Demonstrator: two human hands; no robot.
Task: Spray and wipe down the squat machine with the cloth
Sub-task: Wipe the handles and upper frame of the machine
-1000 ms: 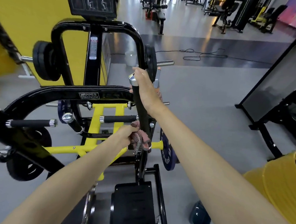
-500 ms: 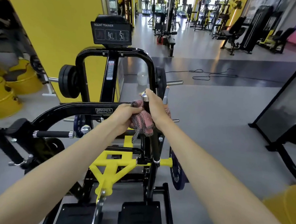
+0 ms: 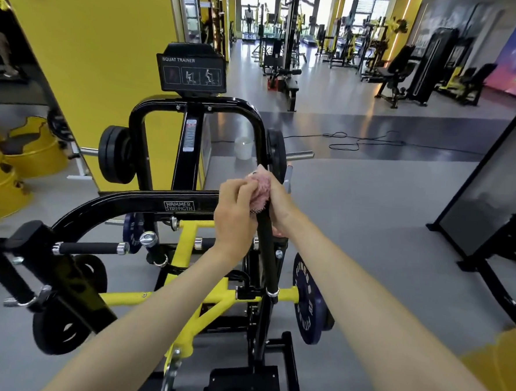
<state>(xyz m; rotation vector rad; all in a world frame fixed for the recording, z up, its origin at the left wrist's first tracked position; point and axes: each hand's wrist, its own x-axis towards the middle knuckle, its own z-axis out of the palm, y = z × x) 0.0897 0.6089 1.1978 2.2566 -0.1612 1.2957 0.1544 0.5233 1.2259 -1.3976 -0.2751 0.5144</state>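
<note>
A: Where was the cloth?

B: Bunched over the top end of the upright black handle bar of the squat machine, wrapped there to rub the cap.

A: And each grip?

B: The left hand was closed on the cloth; the right hand clasped the bar beside it — probably to steady it. No spray bottle was clearly visible.

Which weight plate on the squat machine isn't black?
The blue plate low on the right, below the right hand; the upper plates are black.
</note>
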